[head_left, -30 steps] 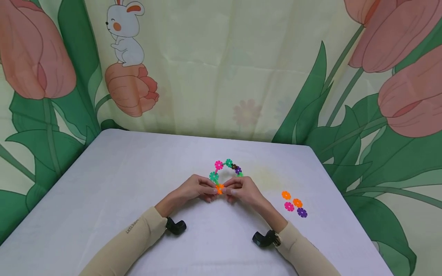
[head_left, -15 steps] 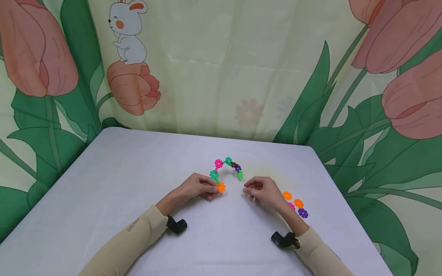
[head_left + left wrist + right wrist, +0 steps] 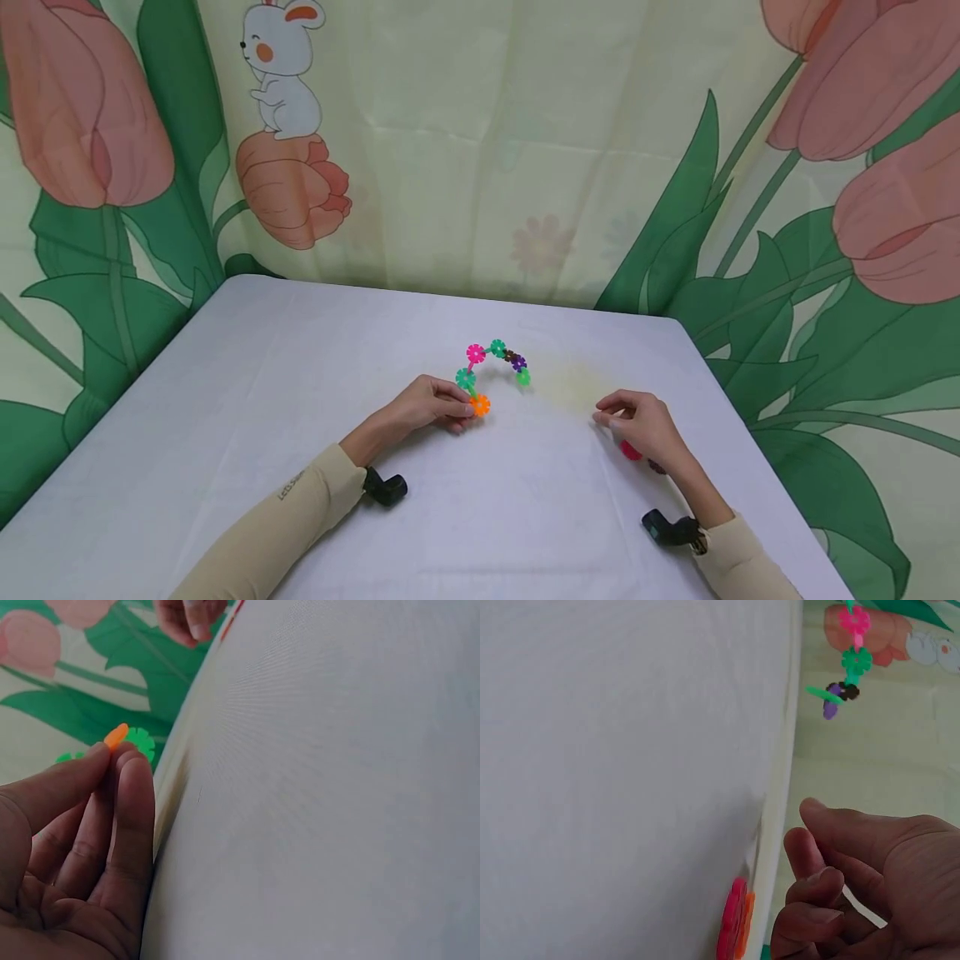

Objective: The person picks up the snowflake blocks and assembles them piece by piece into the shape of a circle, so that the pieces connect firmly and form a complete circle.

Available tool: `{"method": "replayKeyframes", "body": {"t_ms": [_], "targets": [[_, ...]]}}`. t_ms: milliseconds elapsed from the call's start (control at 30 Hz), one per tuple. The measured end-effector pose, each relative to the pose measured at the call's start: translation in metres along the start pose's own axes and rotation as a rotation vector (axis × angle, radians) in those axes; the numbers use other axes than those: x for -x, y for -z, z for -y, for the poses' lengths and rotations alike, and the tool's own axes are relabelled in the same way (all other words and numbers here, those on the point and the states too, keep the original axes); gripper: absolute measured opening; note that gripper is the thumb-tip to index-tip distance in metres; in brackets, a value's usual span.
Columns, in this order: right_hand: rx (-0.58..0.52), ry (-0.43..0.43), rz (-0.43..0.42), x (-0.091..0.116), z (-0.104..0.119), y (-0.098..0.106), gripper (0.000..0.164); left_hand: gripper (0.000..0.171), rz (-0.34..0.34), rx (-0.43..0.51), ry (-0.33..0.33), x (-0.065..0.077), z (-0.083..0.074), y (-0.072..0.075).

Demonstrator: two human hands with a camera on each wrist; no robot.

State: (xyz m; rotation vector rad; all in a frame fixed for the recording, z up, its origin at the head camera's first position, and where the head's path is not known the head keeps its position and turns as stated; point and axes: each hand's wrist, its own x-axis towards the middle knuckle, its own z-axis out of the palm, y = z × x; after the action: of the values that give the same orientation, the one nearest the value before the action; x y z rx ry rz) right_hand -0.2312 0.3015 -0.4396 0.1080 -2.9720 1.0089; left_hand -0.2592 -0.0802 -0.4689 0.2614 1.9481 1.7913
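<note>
My left hand (image 3: 426, 407) pinches an orange snowflake disc (image 3: 481, 406) at the near end of a curved chain of interlocking plastic discs. Along the chain come green, a pink disc (image 3: 476, 353), teal, brown, purple and a light green disc (image 3: 524, 377) at the free end. In the left wrist view, thumb and fingers grip the edge of the orange disc (image 3: 116, 736). My right hand (image 3: 641, 422), fingers loosely bent and holding nothing, hovers over the loose discs. It covers most of them; a pink disc (image 3: 630, 451) and part of a purple disc (image 3: 657, 468) show below it.
A white-covered table (image 3: 300, 367) lies under both hands, with a printed curtain (image 3: 450, 167) behind it. In the right wrist view, loose pink (image 3: 733, 922) and orange (image 3: 746, 926) discs appear low beside the right hand. Each wrist wears a small black camera (image 3: 386, 487).
My right hand has let go of the orange disc at the chain and travelled right to the loose discs. The left hand stays in place, holding the chain's near end.
</note>
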Motion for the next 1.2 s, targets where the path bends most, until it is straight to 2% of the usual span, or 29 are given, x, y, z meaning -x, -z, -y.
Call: {"method": "replayKeyframes", "body": {"t_ms": [233, 400, 633, 900, 1200], "targets": [[0.046, -0.014, -0.026, 0.005, -0.018, 0.013, 0.024, 0.022, -0.001, 0.018, 0.003, -0.001, 0.001, 0.003], [0.072, -0.028, -0.01, 0.009, -0.025, 0.018, 0.028, 0.023, 0.001, 0.03, -0.001, -0.001, 0.001, 0.003], [0.117, -0.039, 0.001, 0.011, -0.031, 0.02, 0.036, 0.021, 0.003, 0.038, 0.0, -0.001, 0.001, 0.004], [0.157, -0.113, 0.021, 0.013, -0.032, 0.02, 0.037, 0.023, 0.001, 0.036, 0.012, -0.001, 0.002, 0.003], [0.13, -0.032, -0.009, 0.012, -0.03, 0.019, 0.026, 0.024, -0.001, 0.046, -0.001, -0.002, 0.003, 0.005]]}}
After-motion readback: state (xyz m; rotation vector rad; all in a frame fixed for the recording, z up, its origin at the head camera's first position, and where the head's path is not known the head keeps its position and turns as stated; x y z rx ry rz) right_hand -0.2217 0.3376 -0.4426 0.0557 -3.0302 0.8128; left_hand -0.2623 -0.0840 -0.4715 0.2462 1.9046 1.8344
